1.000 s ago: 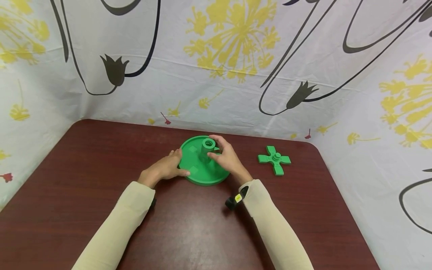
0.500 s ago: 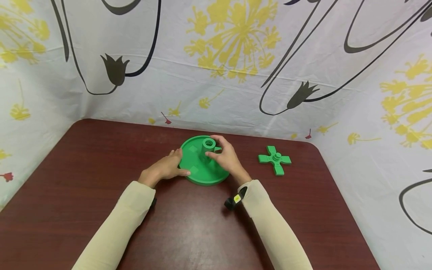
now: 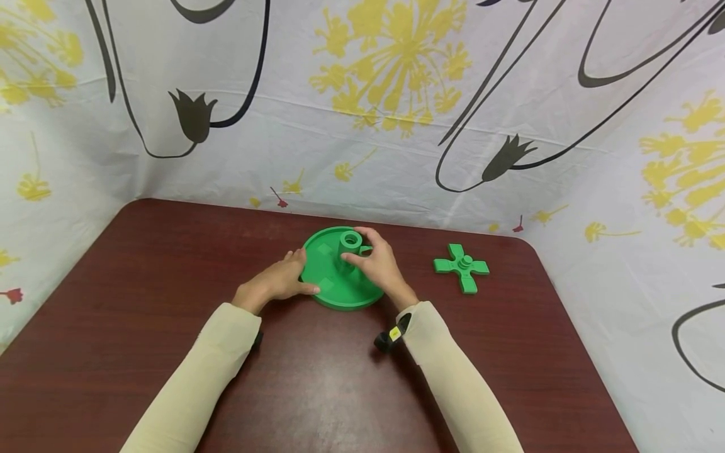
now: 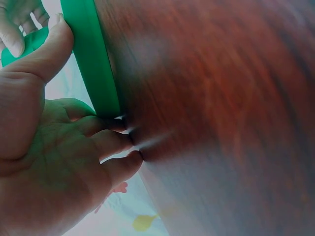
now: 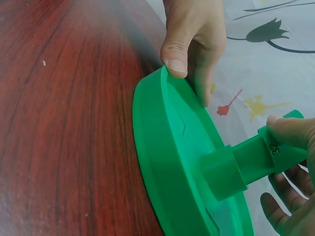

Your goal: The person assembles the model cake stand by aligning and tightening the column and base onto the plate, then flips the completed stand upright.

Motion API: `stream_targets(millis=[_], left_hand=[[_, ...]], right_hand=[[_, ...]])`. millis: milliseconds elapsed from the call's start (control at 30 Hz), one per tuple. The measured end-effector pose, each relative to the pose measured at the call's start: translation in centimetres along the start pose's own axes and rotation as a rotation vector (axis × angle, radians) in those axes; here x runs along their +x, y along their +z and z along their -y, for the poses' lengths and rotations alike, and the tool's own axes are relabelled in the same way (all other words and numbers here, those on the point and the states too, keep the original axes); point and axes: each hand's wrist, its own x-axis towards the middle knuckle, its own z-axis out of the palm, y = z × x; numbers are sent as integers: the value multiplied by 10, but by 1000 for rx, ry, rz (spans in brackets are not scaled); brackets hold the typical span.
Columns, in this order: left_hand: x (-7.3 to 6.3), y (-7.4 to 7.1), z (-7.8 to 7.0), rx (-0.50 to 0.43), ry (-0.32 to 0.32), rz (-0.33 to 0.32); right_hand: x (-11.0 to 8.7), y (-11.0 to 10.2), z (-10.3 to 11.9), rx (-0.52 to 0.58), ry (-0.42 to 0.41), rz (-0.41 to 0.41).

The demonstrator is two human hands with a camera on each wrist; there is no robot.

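A green round plate (image 3: 342, 292) with a raised rim lies on the table. From its centre stands a hollow green post (image 3: 348, 248), its lower end inside a wider socket (image 5: 222, 173). My right hand (image 3: 382, 261) pinches the post's upper part, thumb on the near side and fingers behind. In the right wrist view, a wedge-shaped part (image 5: 281, 142) of the post's top sits under that thumb. My left hand (image 3: 276, 282) holds the plate's left rim, its thumb over the edge and its fingers along the outside, near the tabletop.
A green four-armed cross piece (image 3: 464, 267) with a stepped round stub lies to the right of the plate. The dark red-brown table (image 3: 317, 377) meets a white printed cloth (image 3: 351, 145) at its back and sides.
My right hand has turned slightly clockwise, seen from above; its thumb has shifted left across the post and its wrist has moved a little left. The left hand has stayed in place.
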Motion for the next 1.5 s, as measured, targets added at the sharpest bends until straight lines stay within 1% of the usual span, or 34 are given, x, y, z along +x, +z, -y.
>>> stream_targets(millis=[267,633,1133,1200,1300,1433,1500], left_hand=[[2,0,0,-5,0,4],[4,-4,-4,2,2,6],[0,-2,-6,12,-13,18],[0,-2,-5,9,-15,21],[-1,-2,-4,2,-21,17],[0,-1,-2,-12,-31,16],[0,0,-1,-19,-30,18]], right_hand=[[-1,2,-1,-58,-1,-55],[0,3,2,-100,-13,-118],[-5,13,1,-118,-48,-197],[-5,13,1,-131,-55,-200],[-6,13,2,-149,-61,-183],[-7,7,4,-154,-42,-115],[-7,1,2,-135,-31,-86]])
